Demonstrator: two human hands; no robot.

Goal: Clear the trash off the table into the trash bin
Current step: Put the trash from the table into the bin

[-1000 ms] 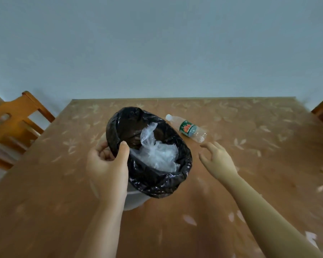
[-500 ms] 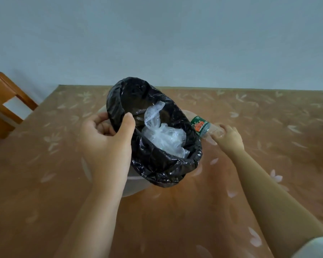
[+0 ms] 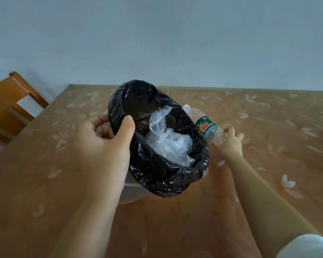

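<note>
A small white trash bin [image 3: 132, 192] lined with a black bag [image 3: 168, 175] is tilted toward me above the table. My left hand [image 3: 103, 144] grips its near-left rim, thumb inside the liner. A crumpled clear plastic bag [image 3: 168, 142] lies inside the bin. Just right of the rim is a clear plastic bottle [image 3: 207, 126] with a green and red label, its capped end pointing up and left. My right hand [image 3: 229, 143] is closed on the bottle's lower end.
The table [image 3: 268, 164] has a brown cover with pale leaf prints and ends at a light blue wall. A wooden chair [image 3: 9, 101] stands at the far left. A white sleeve [image 3: 304, 246] shows at the bottom right.
My right hand reached to the bottle, closed on it and raised it beside the bin's rim. My left hand has kept hold of the tilted bin throughout.
</note>
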